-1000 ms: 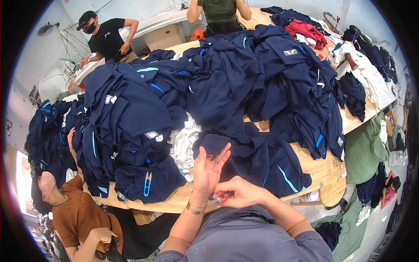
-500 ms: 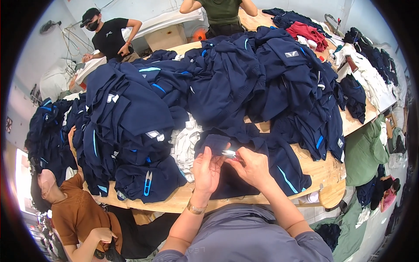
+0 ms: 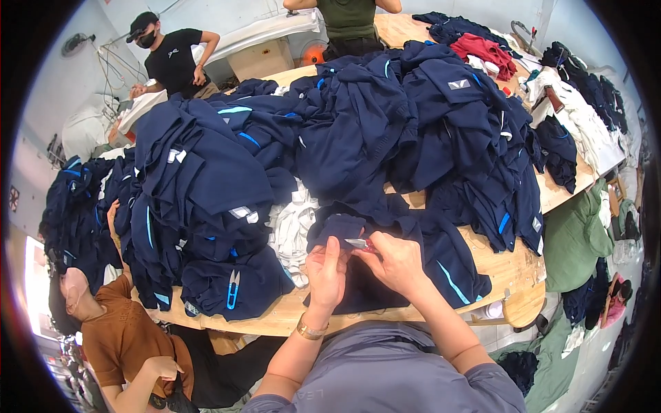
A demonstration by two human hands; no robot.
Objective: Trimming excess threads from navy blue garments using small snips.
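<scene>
My left hand grips the edge of a navy garment, its thumb upright against the cloth. In my right hand is a pair of small thread snips with silvery blades and a bit of red at the grip. The blades point left, close to the cloth edge by my left fingertips. Whether they touch a thread is too small to tell. The rest of the garment, with a light blue stripe, spreads over the table under my hands.
Large heaps of navy garments cover the wooden table. White fabric pieces lie left of my hands. Blue thread snips rest on a folded garment. A co-worker in brown is at the left; two others stand across the table.
The snips have turned a little and their blades show more plainly beside the cloth edge. My left hand has shifted only slightly, still on the garment.
</scene>
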